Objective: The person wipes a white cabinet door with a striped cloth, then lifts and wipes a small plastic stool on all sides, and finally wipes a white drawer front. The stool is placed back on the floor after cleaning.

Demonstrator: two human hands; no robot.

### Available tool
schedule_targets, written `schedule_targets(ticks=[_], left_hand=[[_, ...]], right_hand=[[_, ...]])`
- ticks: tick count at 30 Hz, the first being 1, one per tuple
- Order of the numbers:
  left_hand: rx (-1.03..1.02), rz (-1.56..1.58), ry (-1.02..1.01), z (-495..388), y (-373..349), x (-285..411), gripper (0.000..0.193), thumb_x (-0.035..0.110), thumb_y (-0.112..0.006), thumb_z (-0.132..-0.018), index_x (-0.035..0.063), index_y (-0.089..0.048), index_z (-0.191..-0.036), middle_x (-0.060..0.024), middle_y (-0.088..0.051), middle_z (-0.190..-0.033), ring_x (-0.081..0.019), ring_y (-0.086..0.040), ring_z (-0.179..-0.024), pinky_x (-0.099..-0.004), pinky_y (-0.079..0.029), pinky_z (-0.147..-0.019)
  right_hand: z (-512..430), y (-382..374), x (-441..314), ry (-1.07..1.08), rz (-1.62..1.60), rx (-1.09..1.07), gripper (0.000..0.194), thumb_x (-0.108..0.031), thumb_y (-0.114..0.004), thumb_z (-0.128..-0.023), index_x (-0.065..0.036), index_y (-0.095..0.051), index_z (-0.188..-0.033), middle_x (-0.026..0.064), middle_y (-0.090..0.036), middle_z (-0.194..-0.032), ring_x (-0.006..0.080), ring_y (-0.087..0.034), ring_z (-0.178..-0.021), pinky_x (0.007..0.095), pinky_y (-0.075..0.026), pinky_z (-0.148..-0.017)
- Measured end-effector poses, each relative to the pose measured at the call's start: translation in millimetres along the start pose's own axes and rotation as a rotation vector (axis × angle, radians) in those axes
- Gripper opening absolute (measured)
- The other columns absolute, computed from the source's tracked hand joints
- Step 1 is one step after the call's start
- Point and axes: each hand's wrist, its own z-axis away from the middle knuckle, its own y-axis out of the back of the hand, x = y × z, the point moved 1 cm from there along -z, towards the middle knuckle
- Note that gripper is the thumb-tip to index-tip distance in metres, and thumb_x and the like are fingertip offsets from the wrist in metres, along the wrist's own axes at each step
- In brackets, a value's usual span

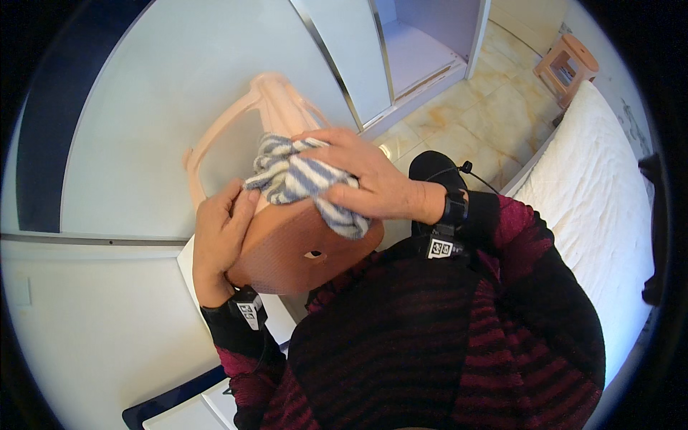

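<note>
An orange-pink plastic stool (pixel 290 252) lies tipped before me, its textured seat with a small hole turned towards my body and its legs pointing away. My left hand (pixel 223 231) grips the seat's left edge, the thumb close to the cloth. My right hand (pixel 365 180) holds a bunched blue-and-white striped cloth (pixel 306 174) against the upper side of the stool, where seat and legs meet. One end of the cloth hangs over the seat's surface. The far legs are partly hidden behind the cloth and my right hand.
Pale sliding wardrobe doors (pixel 193 80) stand beyond the stool, with an open compartment (pixel 419 48) further right. Another plastic stool (pixel 567 64) is on the marbled tile floor (pixel 484 113) at upper right. A bed with a white fluffy cover (pixel 586 215) lies to my right.
</note>
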Motion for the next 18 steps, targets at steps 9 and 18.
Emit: schedule_targets(ticks=[9, 18], left_hand=[[-0.036, 0.27, -0.15, -35, -7, -31, 0.026, 0.021, -0.056, -0.104, -0.0035, -0.066, -0.101, -0.0046, -0.066, -0.089, -0.0128, -0.056, -0.082, -0.0296, -0.049, -0.078], [-0.088, 0.212, 0.061, -69, 2, -49, 0.04, 0.035, -0.063, -0.104, -0.0037, -0.07, -0.099, -0.0036, -0.065, -0.085, -0.0114, -0.057, -0.083, -0.0292, -0.047, -0.076]], right_hand=[[18, -16, 2, 0.498, 0.423, 0.015, 0.037, -0.016, -0.079, -0.086, -0.02, -0.076, -0.122, 0.0038, -0.06, -0.15, 0.0299, -0.056, -0.14, 0.0504, -0.042, -0.117], [81, -53, 51, 0.653, 0.324, -0.452, 0.017, -0.015, -0.066, -0.09, -0.011, -0.075, -0.104, 0.012, -0.062, -0.146, 0.0333, -0.051, -0.146, 0.0587, -0.029, -0.127]])
